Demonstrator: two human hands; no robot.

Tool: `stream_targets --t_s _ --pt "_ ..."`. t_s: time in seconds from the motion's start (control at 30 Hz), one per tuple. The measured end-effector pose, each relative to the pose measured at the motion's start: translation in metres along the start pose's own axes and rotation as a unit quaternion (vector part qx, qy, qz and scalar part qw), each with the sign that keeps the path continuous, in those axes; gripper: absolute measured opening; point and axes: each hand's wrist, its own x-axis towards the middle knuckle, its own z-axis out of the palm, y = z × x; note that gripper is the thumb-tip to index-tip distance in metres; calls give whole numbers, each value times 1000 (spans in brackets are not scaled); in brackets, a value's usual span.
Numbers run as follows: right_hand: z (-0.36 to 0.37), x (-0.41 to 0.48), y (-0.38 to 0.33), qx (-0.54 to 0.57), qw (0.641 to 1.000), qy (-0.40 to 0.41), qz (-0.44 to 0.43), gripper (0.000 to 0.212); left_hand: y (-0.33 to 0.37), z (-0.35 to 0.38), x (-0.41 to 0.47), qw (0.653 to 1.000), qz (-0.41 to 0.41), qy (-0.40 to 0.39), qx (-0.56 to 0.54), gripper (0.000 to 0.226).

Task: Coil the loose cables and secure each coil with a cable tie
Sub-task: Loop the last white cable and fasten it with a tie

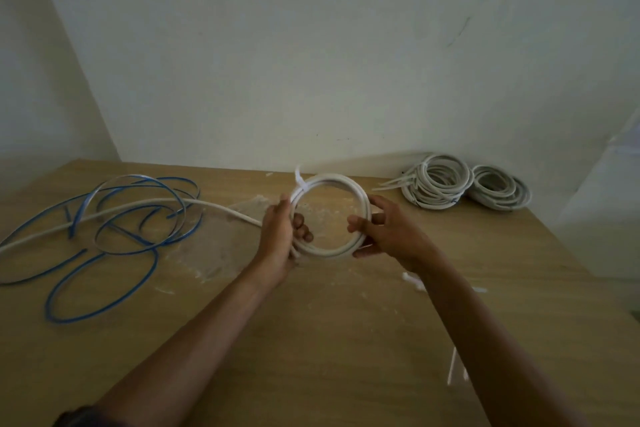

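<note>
I hold a round coil of white cable [337, 180] upright above the wooden table [311, 340]. My left hand [280, 236] grips its left side and my right hand [384, 232] grips its right side. A white cable tie [299, 179] is wrapped around the coil's upper left, its tail sticking up. A loose white cable [114, 213] runs from my left hand off to the left edge. A tangle of loose blue cable [135, 218] lies on the left of the table.
Two finished white coils [436, 185] [498, 189] lie at the back right by the wall, with loose cable ties [389, 185] beside them. More white ties [453, 369] lie near my right forearm. A clear plastic bag [221, 253] lies under the hands.
</note>
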Motion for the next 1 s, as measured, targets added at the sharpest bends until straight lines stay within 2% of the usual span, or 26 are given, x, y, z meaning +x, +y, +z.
stream_targets --t_s 0.07,0.13,0.27,0.33,0.4,0.5,0.57,0.63,0.7,0.8,0.83,0.87,0.93,1.0 --pt "-15 7 10 40 993 110 -5 41 -5 22 12 999 4 -31 11 17" --pt "-23 10 19 66 981 178 -24 38 -10 48 23 999 2 -41 -8 11" --pt "-29 8 34 146 974 174 -21 40 -31 102 37 993 -7 -20 -119 8" --pt "-43 11 39 178 961 213 -6 38 -51 121 38 991 -19 -9 -130 14" --pt "-63 15 46 171 951 257 -2 34 -71 132 39 997 -22 -5 -77 25" --pt "-95 17 49 143 941 308 -10 29 -85 133 42 993 29 -69 95 15" --pt "-120 24 44 118 934 337 -21 29 -87 131 45 962 122 -154 192 22" --pt "-143 36 34 77 928 362 -30 29 -89 127 52 909 208 -218 289 39" --pt "-166 53 24 37 918 393 -24 21 -98 122 66 833 273 -239 418 51" --pt "-195 80 21 -15 898 439 23 12 -114 106 75 696 306 -233 606 56" --pt "-202 87 25 -30 892 449 39 8 -120 101 75 670 317 -232 629 56" --pt "-207 92 31 -49 885 459 53 8 -123 99 75 660 322 -234 637 56" --pt "-217 101 48 -85 873 474 76 18 -125 99 76 660 321 -233 638 56" --pt "-222 104 56 -88 864 488 81 20 -123 102 77 660 321 -229 640 56"
